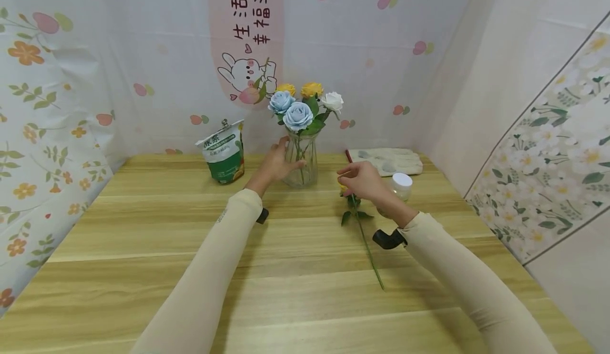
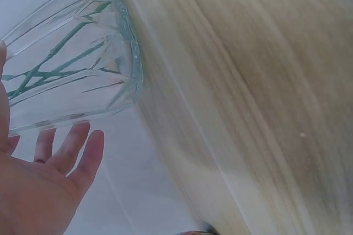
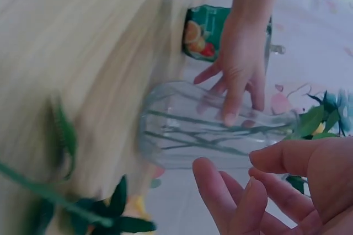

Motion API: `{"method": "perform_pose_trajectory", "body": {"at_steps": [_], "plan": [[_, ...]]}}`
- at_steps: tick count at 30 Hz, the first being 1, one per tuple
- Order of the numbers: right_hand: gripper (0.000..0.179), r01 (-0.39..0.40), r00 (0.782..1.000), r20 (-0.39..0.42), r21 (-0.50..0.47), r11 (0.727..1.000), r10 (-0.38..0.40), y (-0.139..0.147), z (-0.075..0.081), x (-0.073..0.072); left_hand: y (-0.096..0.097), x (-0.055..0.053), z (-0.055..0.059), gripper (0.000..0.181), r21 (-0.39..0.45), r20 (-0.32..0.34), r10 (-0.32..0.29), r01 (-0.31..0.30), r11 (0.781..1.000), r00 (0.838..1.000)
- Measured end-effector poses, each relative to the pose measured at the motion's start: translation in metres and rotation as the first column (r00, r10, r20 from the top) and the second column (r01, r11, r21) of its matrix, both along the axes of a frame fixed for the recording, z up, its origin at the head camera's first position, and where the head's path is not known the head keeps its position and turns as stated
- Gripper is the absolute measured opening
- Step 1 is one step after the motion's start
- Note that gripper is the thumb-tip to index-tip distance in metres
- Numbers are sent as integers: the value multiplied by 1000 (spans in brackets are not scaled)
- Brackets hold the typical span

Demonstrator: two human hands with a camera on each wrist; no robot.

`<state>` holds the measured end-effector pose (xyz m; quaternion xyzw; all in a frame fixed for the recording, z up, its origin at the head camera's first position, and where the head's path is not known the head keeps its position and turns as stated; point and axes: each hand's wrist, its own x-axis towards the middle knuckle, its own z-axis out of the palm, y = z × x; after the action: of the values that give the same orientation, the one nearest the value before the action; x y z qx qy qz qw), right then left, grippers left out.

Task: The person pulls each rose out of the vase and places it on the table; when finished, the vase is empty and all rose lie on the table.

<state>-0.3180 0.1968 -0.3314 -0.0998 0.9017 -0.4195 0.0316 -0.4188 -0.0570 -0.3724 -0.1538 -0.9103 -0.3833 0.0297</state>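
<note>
A clear glass vase stands upright at the back middle, holding blue, yellow and white roses and a pink bud. My left hand holds the vase from its left side, thumb in front and fingers behind; the left wrist view shows those fingers along the glass. To the right, my right hand hovers over a yellow rose with a long green stem lying on the table, partly covering its bloom. Nothing shows between the right hand's loosely bent fingers.
A green and white pouch with a clip on top stands left of the vase. Back right are a whitish glove, a dark red stick and a white-lidded jar. Printed cloth hangs behind the wooden table.
</note>
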Motion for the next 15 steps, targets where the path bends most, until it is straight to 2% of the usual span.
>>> {"method": "perform_pose_trajectory", "body": {"at_steps": [3, 9, 12, 15], "plan": [[29, 3, 1000, -21, -41, 999, -4, -10, 5, -7, 0, 0, 0, 92, 15, -6, 0, 0, 1000, 1000], [24, 21, 991, -130, -112, 993, -36, -34, 15, -17, -1, 0, -2, 92, 5, -14, 11, -11, 1000, 1000], [22, 14, 976, -213, -162, 987, -48, -47, 21, -20, 0, -1, -2, 91, 0, -29, 13, -13, 1000, 1000], [22, -6, 950, -307, -190, 982, -54, -60, 24, -22, -1, 0, -3, 90, -2, -35, 21, -21, 1000, 999]]}}
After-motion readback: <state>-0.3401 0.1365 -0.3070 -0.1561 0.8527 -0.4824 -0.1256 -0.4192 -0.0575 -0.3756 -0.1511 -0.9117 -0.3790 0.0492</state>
